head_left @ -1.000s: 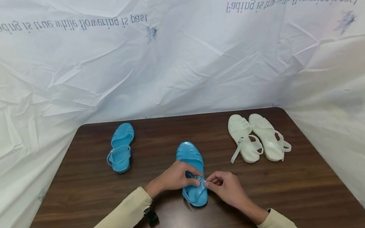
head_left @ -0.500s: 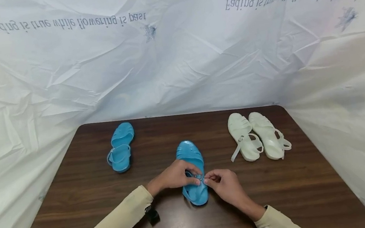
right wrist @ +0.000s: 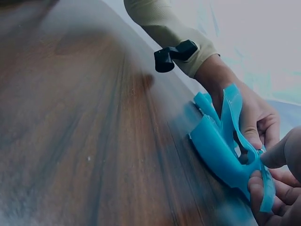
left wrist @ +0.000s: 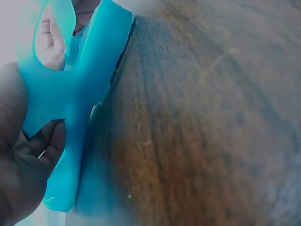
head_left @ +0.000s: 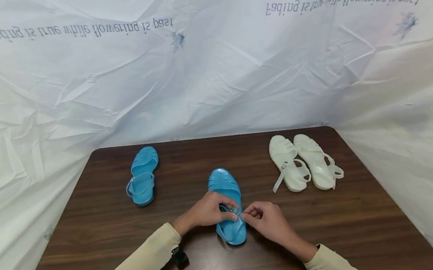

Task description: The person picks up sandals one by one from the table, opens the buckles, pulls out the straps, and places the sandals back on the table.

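A blue jelly sandal point(head_left: 222, 181) lies upright at the middle of the table, toe pointing away from me. My left hand point(head_left: 209, 209) reaches over its left side and pinches the ankle strap by the small buckle point(head_left: 236, 212), thumb on the near side. From the right, my right hand point(head_left: 268, 222) pinches the strap's end between thumb and fingers, right beside the buckle. In the right wrist view the free strap end point(right wrist: 267, 190) hangs down between the right fingers. The left wrist view shows the sandal's side point(left wrist: 51, 89) with left fingertips inside its opening.
The matching blue sandal point(head_left: 142, 189) lies at the back left of the dark wooden table point(head_left: 103, 239). A white sandal point(head_left: 283, 147) with its strap undone sits at the back right, beside a second white sandal point(head_left: 323, 178). A white printed sheet point(head_left: 210, 86) hangs behind.
Both hands stay at the buckle of the middle blue sandal, with only slight finger shifts. The other sandals have not moved.
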### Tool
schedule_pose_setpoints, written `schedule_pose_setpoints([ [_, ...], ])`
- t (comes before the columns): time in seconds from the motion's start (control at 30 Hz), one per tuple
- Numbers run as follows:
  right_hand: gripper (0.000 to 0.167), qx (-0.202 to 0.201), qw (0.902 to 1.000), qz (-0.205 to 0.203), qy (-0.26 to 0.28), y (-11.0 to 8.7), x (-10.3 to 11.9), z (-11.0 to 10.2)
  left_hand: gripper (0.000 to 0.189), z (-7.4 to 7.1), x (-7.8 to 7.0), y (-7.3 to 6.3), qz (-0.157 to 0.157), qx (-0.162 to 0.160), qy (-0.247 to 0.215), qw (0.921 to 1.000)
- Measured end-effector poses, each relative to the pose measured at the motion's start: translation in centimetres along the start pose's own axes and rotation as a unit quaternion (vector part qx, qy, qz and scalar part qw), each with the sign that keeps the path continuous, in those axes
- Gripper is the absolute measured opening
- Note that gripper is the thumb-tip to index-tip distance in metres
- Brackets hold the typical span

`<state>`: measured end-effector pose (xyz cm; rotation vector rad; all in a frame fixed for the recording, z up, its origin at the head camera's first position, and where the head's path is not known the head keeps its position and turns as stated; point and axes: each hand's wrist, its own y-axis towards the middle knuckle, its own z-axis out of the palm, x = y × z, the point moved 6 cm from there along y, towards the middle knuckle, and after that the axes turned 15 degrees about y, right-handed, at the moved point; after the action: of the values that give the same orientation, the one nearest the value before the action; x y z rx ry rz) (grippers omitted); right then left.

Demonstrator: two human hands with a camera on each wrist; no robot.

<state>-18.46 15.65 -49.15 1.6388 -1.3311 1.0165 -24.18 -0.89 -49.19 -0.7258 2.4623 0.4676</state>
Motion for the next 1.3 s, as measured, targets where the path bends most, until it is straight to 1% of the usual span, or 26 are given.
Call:
schedule_pose_setpoints([
  [0.1, 0.007, 0.002, 1.0000, 0.001, 0.002, 0.03, -0.02, -0.11, 0.022, -0.03, 0.08, -0.02, 0.002, -0.004, -0.001, 1.0000],
  [0.3, 0.006, -0.008, 0.9998, -0.018, 0.003, 0.10, 0.22, 0.03, 0.023, -0.01, 0.39, -0.10, -0.008, -0.005, -0.017, 0.9998],
  [0.4, 0.006, -0.014, 0.9995, -0.028, -0.005, 0.08, 0.21, 0.22, 0.024, -0.06, 0.37, -0.15, -0.012, -0.005, -0.021, 0.9997],
  [0.53, 0.013, -0.019, 0.9986, -0.044, -0.023, 0.19, 0.62, 0.41, 0.026, -0.30, 0.18, -0.12, -0.011, -0.005, -0.020, 0.9997],
  [0.6, 0.010, -0.018, 0.9980, -0.052, -0.029, 0.22, 0.79, 0.42, 0.026, -0.37, 0.12, -0.11, -0.010, -0.005, -0.019, 0.9998],
  [0.7, 0.006, -0.014, 0.9982, -0.048, -0.032, 0.13, 0.75, 0.28, 0.025, -0.34, 0.09, -0.11, -0.011, -0.002, -0.017, 0.9998],
  [0.8, 0.004, -0.008, 0.9993, -0.026, -0.026, -0.10, 0.38, 0.04, 0.026, -0.27, 0.10, -0.10, -0.013, 0.000, -0.018, 0.9998],
  [0.93, 0.006, 0.000, 0.9998, -0.001, -0.018, -0.40, -0.09, -0.11, 0.028, -0.19, 0.17, -0.24, -0.016, -0.001, -0.020, 0.9997],
  [1.03, 0.006, 0.001, 0.9998, -0.005, -0.020, -0.50, -0.09, -0.07, 0.029, -0.08, 0.27, -0.37, -0.015, -0.001, -0.021, 0.9997],
  [1.2, 0.003, -0.004, 0.9991, -0.029, -0.030, -0.50, 0.42, 0.03, 0.028, -0.02, 0.35, -0.31, -0.008, -0.003, -0.022, 0.9997],
  [1.3, 0.003, -0.005, 0.9989, -0.036, -0.028, -0.45, 0.70, 0.10, 0.028, -0.09, 0.43, -0.21, -0.007, -0.006, -0.024, 0.9997],
])
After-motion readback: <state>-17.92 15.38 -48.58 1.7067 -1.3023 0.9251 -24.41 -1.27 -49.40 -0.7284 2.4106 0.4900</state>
